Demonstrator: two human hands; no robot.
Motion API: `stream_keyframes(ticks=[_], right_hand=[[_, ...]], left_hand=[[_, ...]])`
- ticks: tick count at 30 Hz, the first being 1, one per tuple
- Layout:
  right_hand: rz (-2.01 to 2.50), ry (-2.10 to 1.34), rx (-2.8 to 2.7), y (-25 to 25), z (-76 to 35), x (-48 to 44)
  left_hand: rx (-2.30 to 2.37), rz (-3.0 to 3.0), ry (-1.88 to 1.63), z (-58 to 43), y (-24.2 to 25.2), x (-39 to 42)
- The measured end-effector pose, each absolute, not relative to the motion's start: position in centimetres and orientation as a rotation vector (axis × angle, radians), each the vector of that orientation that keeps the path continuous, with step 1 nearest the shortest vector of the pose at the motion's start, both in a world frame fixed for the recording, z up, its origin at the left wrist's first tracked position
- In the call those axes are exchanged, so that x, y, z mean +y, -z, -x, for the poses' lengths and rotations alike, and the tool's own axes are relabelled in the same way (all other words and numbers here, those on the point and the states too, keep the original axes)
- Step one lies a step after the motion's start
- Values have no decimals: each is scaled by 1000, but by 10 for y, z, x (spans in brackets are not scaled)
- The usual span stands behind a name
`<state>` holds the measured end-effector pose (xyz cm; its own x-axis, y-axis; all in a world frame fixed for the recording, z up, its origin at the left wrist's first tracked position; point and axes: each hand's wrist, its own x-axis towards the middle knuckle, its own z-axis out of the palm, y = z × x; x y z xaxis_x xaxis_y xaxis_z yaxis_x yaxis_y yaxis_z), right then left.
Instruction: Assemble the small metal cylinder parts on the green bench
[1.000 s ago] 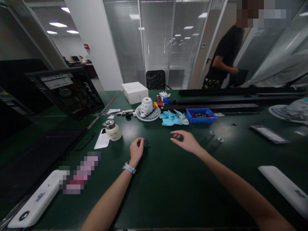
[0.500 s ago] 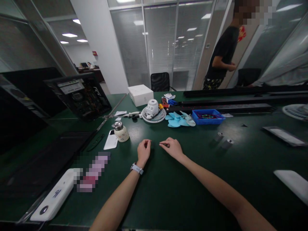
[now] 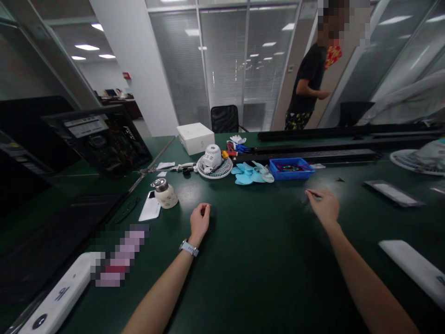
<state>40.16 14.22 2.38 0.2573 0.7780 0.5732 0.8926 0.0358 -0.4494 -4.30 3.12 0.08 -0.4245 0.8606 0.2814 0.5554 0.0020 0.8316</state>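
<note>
Left hand [image 3: 200, 223] curled, right hand [image 3: 326, 208] pinched, contents unclear, white box [image 3: 189, 139] with 8-like mark [image 3: 202, 144], illegible logo [image 3: 62, 293] on white casing [image 3: 74, 278]

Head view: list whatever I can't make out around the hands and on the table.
All in the head view:
Left hand: whether it holds anything; its own curl hides this.
Right hand: whether it grips the grey piece beside it; blur and small size obscure this.
Blue tray: its separate contents; too small.
White case at right: one end, cut off by the picture's edge.
</note>
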Motion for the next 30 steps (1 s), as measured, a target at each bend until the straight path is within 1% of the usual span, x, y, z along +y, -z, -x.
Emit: stream_keyframes(ticks=[3, 9, 15, 20, 24, 26, 28, 30], right_hand=[[1769, 188, -1489, -20, -403, 143], [1809, 84, -1451, -21, -409, 148], [1730, 80, -1413, -22, -405, 146], [1834, 59, -1404, -20, -405, 150], [1858, -24, -1452, -23, -407, 149], [1845, 12, -1439, -24, -410, 144], [1852, 48, -1401, -21, -418, 137], [1876, -20, -1387, -14, -429, 131]], left_hand=[[1976, -1470, -1393, 43, 1, 32], [1961, -1474, -1400, 43, 2, 32], [1961, -1469, -1406, 42, 0, 31], [1953, -1468, -1405, 42, -1, 30], [1950, -1488, -1406, 42, -1, 30], [1948, -1488, -1415, 42, -1, 30], [1947, -1483, -1421, 42, 0, 30], [1955, -1472, -1411, 42, 0, 31]])
